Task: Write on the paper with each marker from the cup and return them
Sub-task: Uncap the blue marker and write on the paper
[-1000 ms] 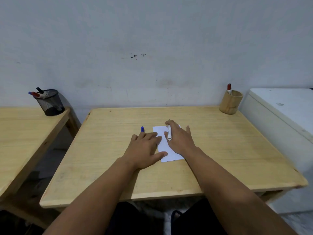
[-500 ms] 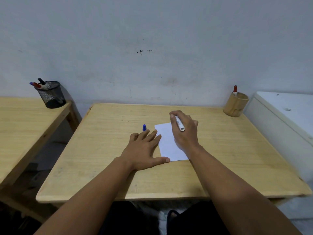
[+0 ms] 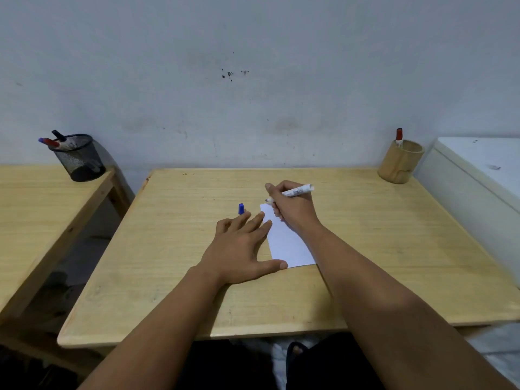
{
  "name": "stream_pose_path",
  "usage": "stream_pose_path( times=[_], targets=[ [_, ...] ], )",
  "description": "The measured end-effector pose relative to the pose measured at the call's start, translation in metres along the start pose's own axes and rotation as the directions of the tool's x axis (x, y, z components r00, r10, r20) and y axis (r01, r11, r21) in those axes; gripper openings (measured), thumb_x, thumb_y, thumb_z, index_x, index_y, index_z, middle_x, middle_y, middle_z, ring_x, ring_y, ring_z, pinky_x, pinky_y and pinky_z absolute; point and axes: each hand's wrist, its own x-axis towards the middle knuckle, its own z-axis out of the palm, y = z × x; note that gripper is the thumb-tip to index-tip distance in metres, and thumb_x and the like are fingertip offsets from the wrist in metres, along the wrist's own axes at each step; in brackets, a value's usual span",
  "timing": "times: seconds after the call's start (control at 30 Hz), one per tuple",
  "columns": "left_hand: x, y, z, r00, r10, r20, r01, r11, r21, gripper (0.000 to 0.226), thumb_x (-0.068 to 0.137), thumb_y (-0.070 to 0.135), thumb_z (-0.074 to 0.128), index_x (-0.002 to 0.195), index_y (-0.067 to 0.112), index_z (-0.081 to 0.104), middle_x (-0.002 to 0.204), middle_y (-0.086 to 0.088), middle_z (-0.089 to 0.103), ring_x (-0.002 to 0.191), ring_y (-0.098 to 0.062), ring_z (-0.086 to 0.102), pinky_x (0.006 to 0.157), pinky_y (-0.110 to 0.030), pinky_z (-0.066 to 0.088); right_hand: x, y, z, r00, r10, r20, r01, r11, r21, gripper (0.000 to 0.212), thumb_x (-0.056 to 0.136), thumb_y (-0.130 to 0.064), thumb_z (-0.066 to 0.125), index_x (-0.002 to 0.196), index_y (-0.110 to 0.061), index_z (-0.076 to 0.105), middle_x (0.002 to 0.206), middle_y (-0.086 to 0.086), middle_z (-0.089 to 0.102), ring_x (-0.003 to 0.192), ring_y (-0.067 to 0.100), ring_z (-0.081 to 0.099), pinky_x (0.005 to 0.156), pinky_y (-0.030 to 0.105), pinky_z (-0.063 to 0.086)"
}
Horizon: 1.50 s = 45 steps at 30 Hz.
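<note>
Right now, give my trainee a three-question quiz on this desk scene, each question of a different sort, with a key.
1. True or false: the right hand holds a marker with its tip at the far edge of the paper.
2. Where is the blue cap?
A. on the marker
B. on the table just beyond the left hand's fingers
C. in the wooden cup
3. Fill in: the marker standing in the wooden cup has a ____ cap.

Key: 1 true; 2 B; 3 red.
</note>
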Motion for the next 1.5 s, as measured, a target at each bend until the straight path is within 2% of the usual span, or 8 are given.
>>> stream_pose_path(
  times=[0.1,0.3,0.53,0.93,1.13,1.27,1.43,1.5],
  targets=[
    [-0.002,0.001,-0.001,0.999,-0.015,-0.032,0.014,0.998,-0.06,0.095,0.081,0.09,0.039,0.158,0.033,0.034,0.17,0.008,0.024,0.158,-0.018,0.013,0.123,-0.045,0.014,0.0,0.004,-0.001,1.0,-0.009,-0.007,0.009,1.0,0.023,0.039,0.097,-0.035,0.077,0.078,-0.003,0.066,0.066,0.011,0.074,0.05,0.021,0.06,0.048,0.026,0.044],
    [-0.003,0.001,-0.003,0.999,-0.03,-0.043,0.027,0.997,-0.078,0.096,0.082,0.087,0.044,0.158,0.028,0.037,0.169,0.007,0.026,0.158,-0.016,0.014,0.123,-0.042,0.013,0.002,0.009,0.001,1.0,-0.012,-0.016,0.011,0.998,-0.056,0.03,0.095,-0.026,0.072,0.068,-0.016,0.063,0.075,0.015,0.08,0.055,0.019,0.069,0.055,0.029,0.052],
    [-0.003,0.002,-0.004,1.0,-0.004,-0.019,0.003,1.0,-0.031,0.112,0.07,0.097,0.044,0.157,0.027,0.037,0.169,0.008,0.027,0.158,-0.018,0.013,0.124,-0.042,0.012,0.001,0.009,0.002,1.0,-0.025,-0.005,0.025,0.998,-0.054,0.026,0.093,-0.015,0.071,0.078,0.005,0.067,0.073,0.016,0.078,0.053,0.016,0.066,0.05,0.024,0.051],
    [-0.003,0.004,-0.003,0.999,-0.03,-0.039,0.03,1.0,-0.011,0.119,0.067,0.1,0.04,0.16,0.025,0.034,0.17,0.006,0.024,0.158,-0.015,0.013,0.126,-0.04,0.012,0.004,0.013,0.004,0.999,-0.034,0.001,0.034,0.998,-0.055,0.029,0.092,-0.014,0.073,0.082,0.012,0.067,0.072,0.02,0.076,0.05,0.014,0.063,0.05,0.023,0.051],
    [-0.006,0.007,-0.004,0.994,-0.098,-0.04,0.098,0.995,0.002,0.126,0.061,0.104,0.037,0.159,0.024,0.035,0.17,0.005,0.024,0.159,-0.016,0.011,0.127,-0.041,0.013,0.004,0.014,0.004,0.999,-0.045,0.011,0.045,0.996,-0.073,0.027,0.091,-0.016,0.074,0.074,0.004,0.068,0.066,0.008,0.075,0.052,0.015,0.065,0.052,0.024,0.052],
    [-0.007,0.008,-0.006,0.993,-0.108,-0.043,0.107,0.994,-0.005,0.127,0.061,0.103,0.039,0.159,0.022,0.035,0.17,0.005,0.023,0.159,-0.015,0.011,0.127,-0.041,0.011,0.003,0.013,0.004,0.998,-0.054,0.019,0.055,0.996,-0.075,0.026,0.091,-0.017,0.074,0.067,-0.007,0.069,0.069,0.012,0.077,0.054,0.016,0.065,0.054,0.025,0.052],
    [-0.008,0.008,-0.005,0.993,-0.111,-0.044,0.111,0.994,-0.003,0.127,0.061,0.104,0.04,0.159,0.023,0.036,0.17,0.006,0.022,0.159,-0.014,0.011,0.127,-0.04,0.01,0.003,0.014,0.005,0.999,-0.045,0.02,0.046,0.995,-0.086,0.026,0.089,-0.016,0.071,0.065,-0.008,0.065,0.065,0.007,0.076,0.055,0.016,0.066,0.056,0.027,0.053],
    [-0.008,0.008,-0.005,0.993,-0.108,-0.05,0.108,0.994,-0.004,0.127,0.061,0.104,0.04,0.159,0.023,0.036,0.17,0.006,0.023,0.159,-0.014,0.011,0.127,-0.04,0.011,0.004,0.013,0.004,0.999,-0.038,0.009,0.038,0.997,-0.062,0.025,0.088,-0.012,0.069,0.067,-0.002,0.062,0.067,0.016,0.074,0.053,0.014,0.066,0.057,0.029,0.053]
  ],
)
